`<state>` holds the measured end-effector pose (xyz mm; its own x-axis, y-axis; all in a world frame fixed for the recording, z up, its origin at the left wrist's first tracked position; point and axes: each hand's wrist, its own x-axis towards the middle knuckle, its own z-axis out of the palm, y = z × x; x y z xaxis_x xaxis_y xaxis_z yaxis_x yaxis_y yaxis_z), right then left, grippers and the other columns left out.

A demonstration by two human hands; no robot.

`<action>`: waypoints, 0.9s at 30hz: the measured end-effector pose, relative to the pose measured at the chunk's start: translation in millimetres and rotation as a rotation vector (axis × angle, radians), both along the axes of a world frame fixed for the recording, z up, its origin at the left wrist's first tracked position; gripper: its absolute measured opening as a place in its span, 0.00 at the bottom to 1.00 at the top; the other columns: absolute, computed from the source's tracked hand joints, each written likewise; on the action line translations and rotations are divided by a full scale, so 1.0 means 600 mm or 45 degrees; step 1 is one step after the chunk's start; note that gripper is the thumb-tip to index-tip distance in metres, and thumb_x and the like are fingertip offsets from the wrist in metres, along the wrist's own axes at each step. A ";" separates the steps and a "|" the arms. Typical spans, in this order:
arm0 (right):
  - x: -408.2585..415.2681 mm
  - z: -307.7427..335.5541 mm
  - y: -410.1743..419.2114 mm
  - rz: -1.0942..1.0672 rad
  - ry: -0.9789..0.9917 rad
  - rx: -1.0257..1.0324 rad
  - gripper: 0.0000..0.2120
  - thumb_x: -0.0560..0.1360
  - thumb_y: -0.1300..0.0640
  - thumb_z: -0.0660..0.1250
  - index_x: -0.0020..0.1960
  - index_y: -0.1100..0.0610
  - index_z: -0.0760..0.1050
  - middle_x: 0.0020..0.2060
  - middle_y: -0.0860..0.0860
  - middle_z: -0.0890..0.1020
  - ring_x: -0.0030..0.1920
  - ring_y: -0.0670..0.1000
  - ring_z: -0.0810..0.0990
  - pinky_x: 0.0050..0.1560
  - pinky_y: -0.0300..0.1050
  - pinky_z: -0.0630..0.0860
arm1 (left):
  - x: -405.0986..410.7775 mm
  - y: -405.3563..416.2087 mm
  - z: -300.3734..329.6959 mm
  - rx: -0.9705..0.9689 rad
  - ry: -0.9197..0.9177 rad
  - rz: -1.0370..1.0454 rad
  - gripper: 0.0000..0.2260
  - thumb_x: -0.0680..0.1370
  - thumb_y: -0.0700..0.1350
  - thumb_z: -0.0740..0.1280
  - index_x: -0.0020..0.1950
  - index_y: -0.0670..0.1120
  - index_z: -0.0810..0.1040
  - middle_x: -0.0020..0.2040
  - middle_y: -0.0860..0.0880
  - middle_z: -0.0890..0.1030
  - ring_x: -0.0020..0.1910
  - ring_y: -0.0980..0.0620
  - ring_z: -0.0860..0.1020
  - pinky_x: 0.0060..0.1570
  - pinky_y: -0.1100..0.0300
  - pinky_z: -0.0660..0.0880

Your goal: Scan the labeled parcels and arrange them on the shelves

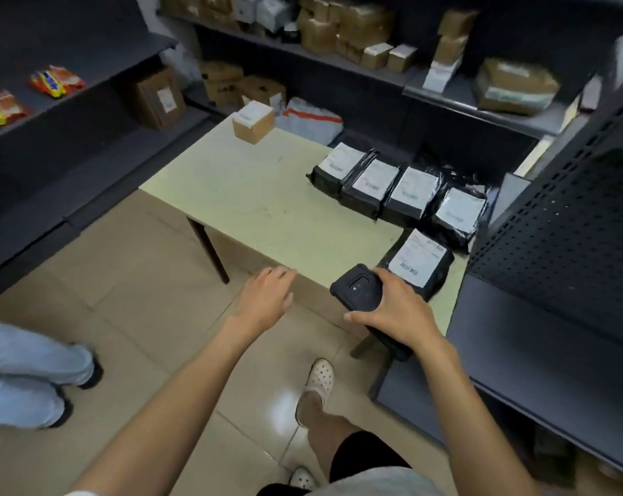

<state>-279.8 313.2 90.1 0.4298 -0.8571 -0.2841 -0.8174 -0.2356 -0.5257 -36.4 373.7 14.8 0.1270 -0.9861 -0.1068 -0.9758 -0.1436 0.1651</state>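
Note:
My right hand (397, 311) grips a black handheld scanner (358, 286) above the near corner of the pale table (252, 195). Just beyond the scanner lies a black parcel with a white label (419, 261). Behind it, several more black labelled parcels (397, 187) lie in a row along the table's right side. A small cardboard box (253, 121) with a white label stands at the table's far corner. My left hand (267, 297) hovers with relaxed fingers near the table's front edge, holding nothing.
Dark metal shelves (539, 352) stand close on the right, with more at the back (392, 77) carrying cardboard parcels. The left shelf (70, 87) carries colourful snack packets. Another person's legs (30, 370) stand on the tiled floor at left.

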 end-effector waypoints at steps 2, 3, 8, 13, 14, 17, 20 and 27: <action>0.032 -0.008 -0.043 -0.048 -0.015 0.015 0.37 0.64 0.39 0.78 0.68 0.48 0.68 0.57 0.45 0.76 0.55 0.51 0.76 0.48 0.47 0.70 | 0.036 -0.058 -0.001 -0.030 -0.010 -0.028 0.21 0.80 0.46 0.62 0.74 0.48 0.68 0.68 0.50 0.73 0.65 0.48 0.71 0.60 0.52 0.70; 0.048 -0.014 -0.067 -0.068 -0.025 0.022 0.37 0.64 0.39 0.78 0.68 0.48 0.68 0.57 0.45 0.76 0.54 0.51 0.76 0.47 0.47 0.70 | 0.055 -0.088 -0.002 -0.042 -0.015 -0.039 0.21 0.80 0.45 0.62 0.74 0.49 0.67 0.68 0.51 0.73 0.65 0.48 0.71 0.60 0.52 0.70; 0.117 -0.028 -0.205 -0.153 0.011 0.064 0.41 0.64 0.37 0.77 0.71 0.47 0.66 0.59 0.45 0.77 0.55 0.51 0.78 0.49 0.46 0.74 | 0.121 -0.243 -0.001 -0.050 0.024 -0.112 0.23 0.77 0.42 0.65 0.72 0.47 0.70 0.67 0.48 0.75 0.64 0.45 0.74 0.62 0.51 0.71; 0.160 -0.016 -0.333 -0.245 0.036 0.026 0.45 0.64 0.36 0.77 0.74 0.49 0.63 0.61 0.47 0.75 0.58 0.52 0.78 0.55 0.52 0.77 | 0.157 -0.392 -0.006 -0.142 0.093 -0.118 0.22 0.76 0.41 0.66 0.71 0.47 0.72 0.66 0.49 0.75 0.63 0.45 0.73 0.60 0.51 0.72; 0.166 -0.016 -0.351 -0.261 0.054 0.026 0.45 0.64 0.36 0.77 0.74 0.49 0.64 0.61 0.47 0.75 0.58 0.52 0.77 0.54 0.52 0.77 | 0.160 -0.415 -0.011 -0.137 0.089 -0.134 0.22 0.76 0.41 0.66 0.71 0.47 0.72 0.66 0.48 0.76 0.63 0.45 0.74 0.60 0.51 0.72; 0.178 -0.025 -0.394 -0.319 0.122 0.040 0.43 0.63 0.34 0.76 0.72 0.48 0.65 0.61 0.46 0.76 0.58 0.51 0.77 0.52 0.50 0.77 | 0.166 -0.484 -0.028 -0.129 0.059 -0.225 0.23 0.75 0.41 0.68 0.71 0.46 0.72 0.65 0.47 0.76 0.63 0.44 0.74 0.60 0.51 0.72; 0.185 -0.031 -0.427 -0.437 0.158 0.033 0.44 0.63 0.34 0.75 0.73 0.48 0.64 0.63 0.45 0.75 0.60 0.51 0.77 0.49 0.47 0.73 | 0.166 -0.555 -0.052 -0.084 0.101 -0.257 0.26 0.76 0.43 0.67 0.74 0.46 0.68 0.68 0.47 0.73 0.67 0.45 0.71 0.63 0.50 0.70; 0.221 -0.052 -0.477 -0.698 0.200 0.120 0.44 0.65 0.37 0.76 0.74 0.49 0.63 0.66 0.46 0.74 0.63 0.52 0.76 0.51 0.48 0.73 | 0.174 -0.684 -0.121 0.045 0.180 -0.287 0.29 0.78 0.51 0.67 0.75 0.43 0.64 0.74 0.42 0.64 0.72 0.39 0.63 0.69 0.47 0.65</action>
